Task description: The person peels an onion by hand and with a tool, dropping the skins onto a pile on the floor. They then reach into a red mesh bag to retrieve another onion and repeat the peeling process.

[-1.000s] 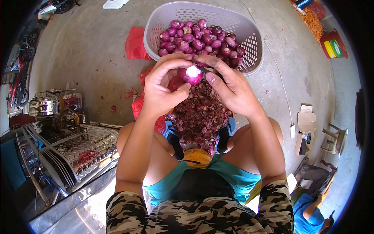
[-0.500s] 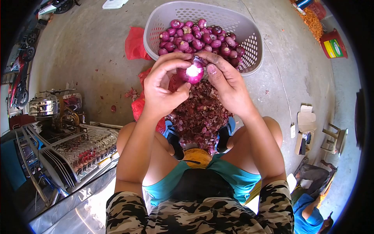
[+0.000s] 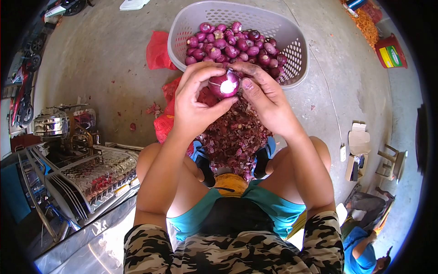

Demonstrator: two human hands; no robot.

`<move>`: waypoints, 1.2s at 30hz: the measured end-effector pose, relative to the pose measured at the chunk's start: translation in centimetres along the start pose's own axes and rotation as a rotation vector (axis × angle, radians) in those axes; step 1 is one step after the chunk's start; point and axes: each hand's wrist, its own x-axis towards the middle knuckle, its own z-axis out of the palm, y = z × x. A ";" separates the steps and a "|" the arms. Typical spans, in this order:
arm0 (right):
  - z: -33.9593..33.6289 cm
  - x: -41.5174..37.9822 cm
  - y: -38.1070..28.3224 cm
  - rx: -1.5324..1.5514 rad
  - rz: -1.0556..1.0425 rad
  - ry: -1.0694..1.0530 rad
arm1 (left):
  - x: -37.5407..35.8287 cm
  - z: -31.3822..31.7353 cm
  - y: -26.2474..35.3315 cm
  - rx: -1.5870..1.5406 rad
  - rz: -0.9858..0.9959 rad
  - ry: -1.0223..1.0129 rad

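A shiny red onion (image 3: 222, 85) is held up in front of the basket, a bright glare on its face. Curled around its left side, my left hand (image 3: 197, 93) has fingers on top and thumb below. The fingertips of my right hand (image 3: 264, 91) pinch at the onion's upper right, where a bit of skin shows. Beyond them, a grey perforated basket (image 3: 299, 55) holds a heap of red onions (image 3: 220, 44). Beneath my hands, a pile of loose onion skins (image 3: 232, 141) lies between my feet.
Red mesh bags (image 3: 159, 50) lie left of the basket. A metal machine (image 3: 91, 171) stands at left. To the right are an open cardboard box (image 3: 358, 146), a small stool (image 3: 391, 164), a red bucket (image 3: 390, 52) and another person in blue (image 3: 360, 251).
The onion has turned slightly in my hands, and my left thumb has slid right along its underside. The other person at the lower right has shifted.
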 end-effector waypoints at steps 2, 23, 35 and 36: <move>-0.4 0.0 -0.2 -0.044 -0.024 -0.019 | 0.1 -0.2 0.1 0.018 0.014 -0.018; -1.1 0.0 -0.9 -0.336 -0.131 -0.060 | 0.4 -0.6 1.1 -0.131 -0.022 -0.064; 0.2 -0.2 -0.5 -0.133 -0.057 0.074 | 0.3 -0.1 0.9 -0.145 0.016 0.005; 0.4 -0.3 -0.5 -0.081 -0.022 0.086 | 0.3 0.0 0.9 -0.137 0.025 0.015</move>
